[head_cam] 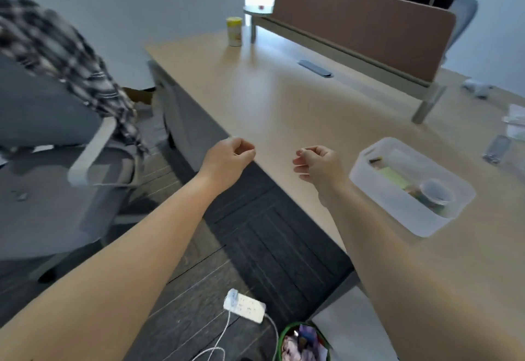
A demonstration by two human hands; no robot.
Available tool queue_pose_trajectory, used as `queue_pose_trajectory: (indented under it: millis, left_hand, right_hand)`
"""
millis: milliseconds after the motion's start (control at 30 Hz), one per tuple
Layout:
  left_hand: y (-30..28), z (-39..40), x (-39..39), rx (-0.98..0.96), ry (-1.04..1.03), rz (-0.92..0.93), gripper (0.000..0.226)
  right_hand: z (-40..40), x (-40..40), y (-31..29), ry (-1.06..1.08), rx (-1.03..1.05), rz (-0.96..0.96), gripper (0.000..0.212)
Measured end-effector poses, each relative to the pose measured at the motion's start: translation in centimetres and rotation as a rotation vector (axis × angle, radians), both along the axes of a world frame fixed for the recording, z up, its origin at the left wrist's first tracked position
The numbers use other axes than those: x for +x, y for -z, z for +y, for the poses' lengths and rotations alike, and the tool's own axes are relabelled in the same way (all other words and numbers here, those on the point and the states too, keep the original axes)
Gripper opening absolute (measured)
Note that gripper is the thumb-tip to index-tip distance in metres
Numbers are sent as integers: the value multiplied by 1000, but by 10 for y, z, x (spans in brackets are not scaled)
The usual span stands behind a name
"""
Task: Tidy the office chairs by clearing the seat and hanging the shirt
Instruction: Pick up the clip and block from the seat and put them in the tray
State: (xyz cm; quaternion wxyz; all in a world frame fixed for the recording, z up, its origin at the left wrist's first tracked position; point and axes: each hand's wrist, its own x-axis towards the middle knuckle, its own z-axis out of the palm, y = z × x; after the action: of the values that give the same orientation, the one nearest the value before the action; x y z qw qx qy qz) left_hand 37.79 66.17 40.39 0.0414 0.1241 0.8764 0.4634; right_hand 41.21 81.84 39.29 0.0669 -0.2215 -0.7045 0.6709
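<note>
A black-and-white plaid shirt (71,62) hangs draped over the backrest of a grey office chair (42,110) at the left. The chair's seat (56,178) shows only a few small scraps. My left hand (230,159) hovers at the near edge of the desk with its fingers curled in and nothing in it. My right hand (318,164) is just to its right above the desk, also curled shut and holding nothing. Both hands are well apart from the chair and shirt.
The wooden desk (284,99) carries a clear plastic bin (412,187) of small items, a yellow canister (234,31) and a brown divider panel (360,22). A person sits behind the divider. On the floor lie a white power strip (245,305) and a green-rimmed bin (301,343).
</note>
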Motion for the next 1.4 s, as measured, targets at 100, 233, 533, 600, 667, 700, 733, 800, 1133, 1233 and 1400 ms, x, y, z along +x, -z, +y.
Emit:
queue_pose_trajectory:
  millis: [100, 233, 533, 600, 667, 700, 733, 800, 1133, 1233, 1400]
  left_hand:
    - [-2, -55, 14, -18, -126, 3, 23]
    - [-3, -124, 28, -18, -275, -2, 21]
    - [4, -310, 43, -51, -544, 4, 21]
    - [5, -355, 42, -48, -569, -16, 22]
    - [5, -399, 41, -31, -595, -42, 23]
    - [5, -420, 41, -22, -607, -52, 23]
    - [5, -440, 41, -16, -620, -60, 23]
    - [6, -477, 43, -10, -642, -74, 21]
    - [26, -606, 26, 47, -777, -130, 20]
    - [39, -630, 7, 41, -795, -169, 14]
    - [66, -663, -56, 46, -816, -229, 16]
  right_hand:
    - [-52, -5, 3, -116, -24, -18, 23]
    - [-122, -11, 3, -261, -56, -43, 22]
    - [-306, -32, 0, -492, -25, -60, 25]
    - [-353, -36, 4, -498, -27, -68, 27]
    - [-400, -40, 11, -500, -47, -95, 27]
    - [-423, -41, 15, -506, -55, -109, 27]
    - [-444, -42, 19, -512, -59, -123, 27]
    - [-483, -45, 24, -528, -50, -144, 27]
    - [-611, -89, 37, -647, 26, -151, 26]
    - [-636, -110, 50, -672, 21, -174, 27]
    - [-668, -172, 74, -678, 58, -189, 27]
